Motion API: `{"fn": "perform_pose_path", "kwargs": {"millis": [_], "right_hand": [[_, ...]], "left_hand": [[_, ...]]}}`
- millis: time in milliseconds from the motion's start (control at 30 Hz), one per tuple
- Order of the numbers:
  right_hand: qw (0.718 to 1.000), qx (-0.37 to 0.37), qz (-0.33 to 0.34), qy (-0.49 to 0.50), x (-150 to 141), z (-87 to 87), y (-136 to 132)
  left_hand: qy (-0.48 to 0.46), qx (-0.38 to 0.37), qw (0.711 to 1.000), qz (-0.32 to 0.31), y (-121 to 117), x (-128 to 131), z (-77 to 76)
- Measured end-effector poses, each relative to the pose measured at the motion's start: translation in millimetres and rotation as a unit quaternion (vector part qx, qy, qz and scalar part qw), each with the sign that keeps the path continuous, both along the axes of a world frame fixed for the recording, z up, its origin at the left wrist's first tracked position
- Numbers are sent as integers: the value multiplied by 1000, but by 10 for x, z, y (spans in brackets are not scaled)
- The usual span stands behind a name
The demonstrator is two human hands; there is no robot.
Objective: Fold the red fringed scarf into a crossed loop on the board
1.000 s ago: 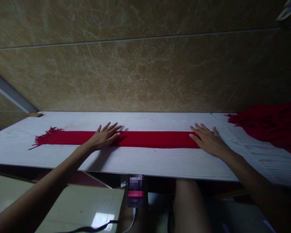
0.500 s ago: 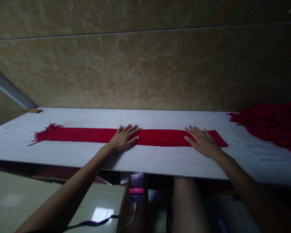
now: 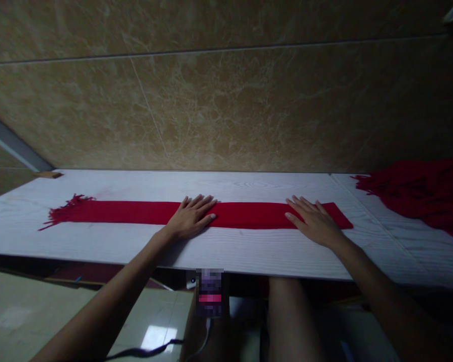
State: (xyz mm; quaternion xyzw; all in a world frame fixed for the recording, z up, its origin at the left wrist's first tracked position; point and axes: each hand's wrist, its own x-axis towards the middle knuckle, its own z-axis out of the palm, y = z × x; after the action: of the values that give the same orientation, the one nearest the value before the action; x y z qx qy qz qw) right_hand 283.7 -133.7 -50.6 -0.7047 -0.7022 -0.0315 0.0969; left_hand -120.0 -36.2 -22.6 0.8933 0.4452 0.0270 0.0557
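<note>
A red scarf (image 3: 249, 215), folded into a long narrow strip, lies flat along the pale wood-grain table (image 3: 226, 251). Its fringe spreads out at the left end, while the right end is a plain straight edge. My left hand (image 3: 192, 217) rests palm down on the middle of the strip with its fingers stretched out. Near the right end, my right hand (image 3: 314, 221) also lies flat on the cloth, fingers spread. Neither hand grips the fabric.
More red fringed cloth (image 3: 423, 193) is heaped at the table's right end. A tiled wall (image 3: 226, 110) runs along the back edge. A small brown block (image 3: 49, 174) sits at the far left corner. A phone-like device with a cable (image 3: 210, 294) rests by my legs.
Both hands stay in the same places on the scarf. The whole view has shifted very slightly; the scarf and hands otherwise look the same.
</note>
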Motion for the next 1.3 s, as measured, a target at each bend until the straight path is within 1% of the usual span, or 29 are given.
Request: {"fn": "perform_pose_path", "kwargs": {"millis": [133, 400, 833, 967, 1133, 1300], "right_hand": [[1000, -3, 0, -1, -3, 3, -3], [1000, 19, 14, 4, 29, -38, -5], [1000, 17, 6, 7, 28, -46, -6], [999, 30, 11, 11, 38, -58, 0], [1000, 18, 9, 10, 39, -47, -4], [1000, 22, 10, 7, 33, -42, -11]], "left_hand": [[2, 1, 1000, -4, 1, -4, -6], [-11, 0, 1000, -8, -3, -12, -3], [-6, -10, 1000, 3, -20, 18, 26], [-6, -5, 1000, 2, -17, 16, 22], [-9, -7, 1000, 0, -13, 6, 15], [-16, -1, 1000, -4, 4, -2, -14]]}}
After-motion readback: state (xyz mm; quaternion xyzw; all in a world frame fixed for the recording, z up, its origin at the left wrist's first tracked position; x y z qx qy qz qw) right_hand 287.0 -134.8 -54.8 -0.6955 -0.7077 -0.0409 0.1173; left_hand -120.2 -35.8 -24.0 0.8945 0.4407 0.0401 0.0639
